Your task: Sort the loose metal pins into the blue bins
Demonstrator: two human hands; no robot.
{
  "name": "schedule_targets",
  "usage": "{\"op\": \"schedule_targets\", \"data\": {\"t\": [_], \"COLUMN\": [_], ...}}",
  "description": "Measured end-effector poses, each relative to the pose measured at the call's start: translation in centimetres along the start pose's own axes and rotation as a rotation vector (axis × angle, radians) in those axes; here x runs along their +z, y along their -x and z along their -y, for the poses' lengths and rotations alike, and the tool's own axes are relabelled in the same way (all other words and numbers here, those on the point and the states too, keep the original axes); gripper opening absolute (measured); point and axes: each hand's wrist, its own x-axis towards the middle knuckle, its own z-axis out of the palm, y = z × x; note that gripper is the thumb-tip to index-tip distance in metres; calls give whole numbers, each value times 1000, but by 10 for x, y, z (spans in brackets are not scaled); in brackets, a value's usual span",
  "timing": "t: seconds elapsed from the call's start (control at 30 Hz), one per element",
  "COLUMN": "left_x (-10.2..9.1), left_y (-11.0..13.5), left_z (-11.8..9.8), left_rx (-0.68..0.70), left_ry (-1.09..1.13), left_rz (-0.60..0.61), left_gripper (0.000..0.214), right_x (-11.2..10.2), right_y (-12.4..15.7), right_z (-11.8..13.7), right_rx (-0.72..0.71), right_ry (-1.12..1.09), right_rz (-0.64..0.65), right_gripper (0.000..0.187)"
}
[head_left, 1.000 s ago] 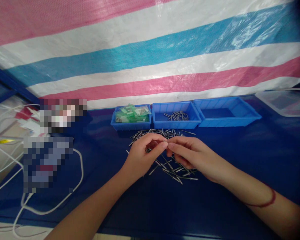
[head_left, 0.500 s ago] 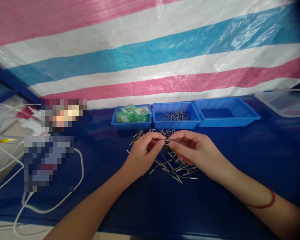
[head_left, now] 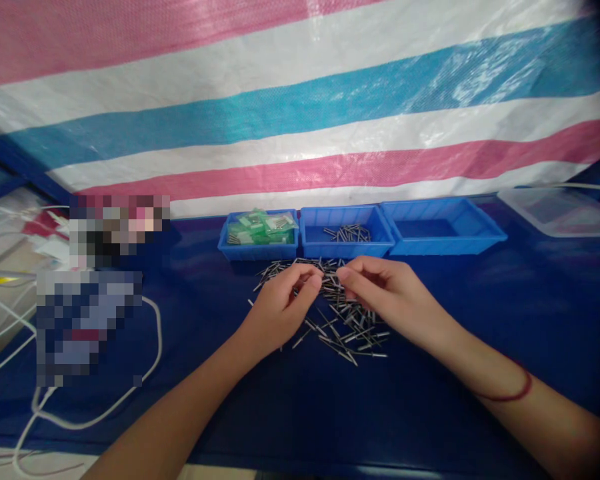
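A loose pile of thin metal pins (head_left: 345, 330) lies on the blue table (head_left: 230, 400). My left hand (head_left: 280, 307) and my right hand (head_left: 387, 297) hover over the pile with their fingertips close together. Both are closed in a pinch; between the two pinches runs a small pin (head_left: 330, 279), held at each end as far as I can see. A red cord circles my right wrist.
Three blue bins stand in a row behind the pile: one with green packets (head_left: 259, 230), one with a few pins (head_left: 347, 233), one bare (head_left: 443, 227). A clear tray (head_left: 560, 210) sits far right. White cables (head_left: 95, 407) loop at the left. A striped tarp hangs behind.
Both hands have shifted slightly away from me, toward the bins, and the fingertips have drawn a little apart. The pile stays where it was.
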Motion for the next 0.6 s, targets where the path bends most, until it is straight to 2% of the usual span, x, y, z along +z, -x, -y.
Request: {"op": "schedule_targets", "data": {"t": [0.13, 0.2, 0.3, 0.43, 0.5, 0.6], "left_x": [-2, -3, -5, -6, -2, 6], "left_y": [-2, -4, -5, -2, 1, 4], "left_z": [6, 8, 8, 4, 2, 0], "left_rx": [-49, -30, 79, 282, 305, 270], "left_ry": [-9, -52, -166, -335, -408, -507], "left_rz": [-86, -85, -21, 161, 224, 242], "left_gripper": [27, 25, 18, 12, 14, 21], "right_x": [-14, -22, -31, -33, -29, -22], "right_y": [-16, -21, -23, -19, -16, -13], "right_z": [-4, -5, -4, -3, -2, -2], "right_rx": [89, 102, 167, 218, 220, 214], "right_ry": [-268, -349, -440, -507, -504, -476], "right_rz": [-242, -302, -300, -294, -279, -237], "right_gripper": [38, 37, 38, 31, 26, 22]}}
